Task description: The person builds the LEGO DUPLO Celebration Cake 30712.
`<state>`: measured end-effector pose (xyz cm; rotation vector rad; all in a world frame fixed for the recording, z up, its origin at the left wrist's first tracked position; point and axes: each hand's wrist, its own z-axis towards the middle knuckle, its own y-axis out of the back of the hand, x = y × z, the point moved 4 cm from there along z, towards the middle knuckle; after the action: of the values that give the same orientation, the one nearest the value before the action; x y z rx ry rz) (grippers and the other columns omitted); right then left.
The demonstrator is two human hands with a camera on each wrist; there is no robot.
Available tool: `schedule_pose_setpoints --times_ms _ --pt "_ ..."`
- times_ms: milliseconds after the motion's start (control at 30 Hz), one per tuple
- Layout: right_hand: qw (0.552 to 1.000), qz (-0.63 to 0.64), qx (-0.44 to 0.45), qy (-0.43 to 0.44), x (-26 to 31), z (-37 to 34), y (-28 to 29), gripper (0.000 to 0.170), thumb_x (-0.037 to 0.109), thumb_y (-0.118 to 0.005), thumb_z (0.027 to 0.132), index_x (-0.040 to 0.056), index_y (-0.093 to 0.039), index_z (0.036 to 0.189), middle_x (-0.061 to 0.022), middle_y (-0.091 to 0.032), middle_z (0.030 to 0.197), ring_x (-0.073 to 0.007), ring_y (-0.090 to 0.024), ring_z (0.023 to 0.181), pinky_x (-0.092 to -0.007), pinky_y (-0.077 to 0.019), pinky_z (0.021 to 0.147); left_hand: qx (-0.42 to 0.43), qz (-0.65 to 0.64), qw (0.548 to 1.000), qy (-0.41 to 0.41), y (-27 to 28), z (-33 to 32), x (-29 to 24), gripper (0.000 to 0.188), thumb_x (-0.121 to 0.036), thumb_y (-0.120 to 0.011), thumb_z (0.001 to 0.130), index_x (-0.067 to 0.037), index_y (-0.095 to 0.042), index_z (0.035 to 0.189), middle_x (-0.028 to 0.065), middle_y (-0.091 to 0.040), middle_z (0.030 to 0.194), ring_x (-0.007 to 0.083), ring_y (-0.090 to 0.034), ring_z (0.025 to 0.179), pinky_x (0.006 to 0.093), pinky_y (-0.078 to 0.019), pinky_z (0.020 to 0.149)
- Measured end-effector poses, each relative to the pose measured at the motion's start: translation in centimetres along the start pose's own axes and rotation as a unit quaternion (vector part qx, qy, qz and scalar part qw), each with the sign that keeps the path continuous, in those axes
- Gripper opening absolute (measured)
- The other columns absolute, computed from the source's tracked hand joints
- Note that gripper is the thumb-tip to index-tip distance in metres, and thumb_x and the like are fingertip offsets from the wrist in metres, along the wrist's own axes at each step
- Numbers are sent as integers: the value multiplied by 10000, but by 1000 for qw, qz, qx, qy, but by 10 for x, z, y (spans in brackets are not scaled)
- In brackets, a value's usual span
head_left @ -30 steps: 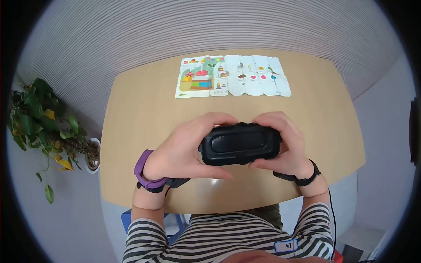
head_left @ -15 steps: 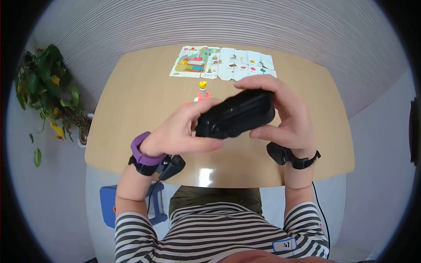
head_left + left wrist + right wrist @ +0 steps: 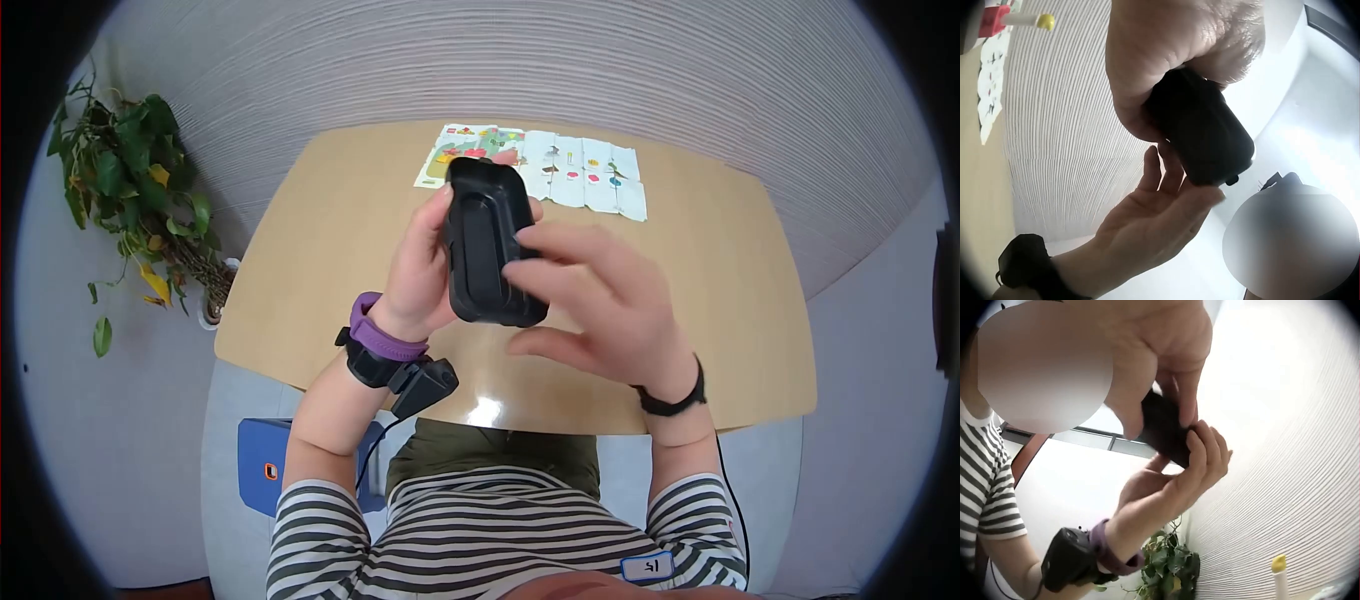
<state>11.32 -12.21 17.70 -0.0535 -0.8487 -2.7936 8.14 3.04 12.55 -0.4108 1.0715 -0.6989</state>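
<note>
A black oblong case point(image 3: 480, 250) with a recessed panel is held up over the table, its long side pointing away from me. My left hand point(image 3: 412, 275) grips it from the left and behind, with fingertips showing past its far right side. My right hand point(image 3: 610, 300), slightly blurred, has loosely spread fingers touching the case's right side and panel, the thumb held apart lower down. In the left wrist view the right hand's fingers point(image 3: 1175, 169) overlap the end of the case. The case's contents are hidden.
An unfolded, creased picture leaflet point(image 3: 590, 180) lies at the table's far side. A toy candle point(image 3: 1025, 20) with a yellow tip stands on a pinkish-red block, hidden behind the case in the head view. A potted plant point(image 3: 165, 210) is left of the table point(image 3: 710, 300), a blue stool point(image 3: 262, 465) below.
The case has turned from lying crosswise between both hands to pointing lengthwise away from me. My left hand keeps its hold, while my right hand has loosened from the right end.
</note>
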Motion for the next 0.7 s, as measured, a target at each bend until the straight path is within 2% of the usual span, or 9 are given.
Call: schedule_pose_setpoints --times_ms 33,67,233,267,367,500,533,633,700 --pt "999 30 15 -20 -1 -1 4 511 163 -824 584 65 -614 1039 -102 -570 1094 -266 -590 876 -354 -511 717 -36 3 999 18 0 -3 4 558 -422 -284 976 -60 -300 1401 163 -550 1141 228 -588 978 356 -491 856" --pt "999 23 16 -37 -10 0 10 611 171 -823 595 87 -595 1156 -103 -546 1203 -267 -576 992 -350 -504 785 -5 -33 998 55 2 -3 10 564 -435 -289 970 -56 -315 1388 162 -556 1117 222 -588 944 349 -492 827" --pt "975 168 97 -105 -45 -1 1 795 214 -827 609 58 -494 1315 -130 -489 1354 -306 -515 1179 -375 -454 930 101 -190 960 181 1 0 37 594 -505 -303 940 -32 -425 1279 154 -575 1012 203 -571 819 314 -475 724" --pt "969 192 124 -91 -52 -6 -3 794 248 -823 614 39 -498 1308 -138 -500 1345 -306 -511 1194 -384 -433 961 85 -164 965 187 2 0 39 586 -507 -296 942 -8 -482 1186 152 -579 981 201 -571 813 303 -469 729" --pt "958 233 150 -74 -62 -9 -3 776 239 -827 613 8 -514 1285 -156 -539 1294 -323 -520 1185 -399 -425 977 -24 -11 970 241 0 9 46 687 -653 -391 841 -19 -533 1067 128 -548 816 158 -507 627 255 -381 508" --pt "953 236 167 -90 -68 -10 4 740 198 -827 607 -18 -531 1251 -170 -565 1231 -336 -546 1128 -399 -442 944 -33 21 964 263 -6 15 46 665 -610 -349 881 -2 -528 1083 110 -573 869 138 -547 708 247 -428 594" --pt "952 236 170 -99 -71 -10 6 733 188 -826 604 -26 -535 1242 -173 -570 1213 -337 -552 1112 -399 -445 935 7 -29 967 253 -2 16 49 607 -537 -329 925 1 -529 1124 103 -597 920 140 -575 773 248 -457 661" --pt "950 222 188 -109 -78 -14 10 730 173 -834 581 -50 -546 1213 -179 -580 1176 -329 -567 1080 -396 -452 916 -51 -93 951 289 13 14 62 540 -456 -327 957 0 -524 1170 110 -616 1005 159 -600 858 262 -489 747" --pt "954 198 191 -118 -78 -13 11 732 166 -844 559 -56 -556 1195 -178 -593 1148 -326 -574 1066 -392 -457 903 -31 76 962 260 15 17 53 543 -453 -324 974 -5 -509 1220 129 -609 1115 187 -606 1001 303 -495 869"
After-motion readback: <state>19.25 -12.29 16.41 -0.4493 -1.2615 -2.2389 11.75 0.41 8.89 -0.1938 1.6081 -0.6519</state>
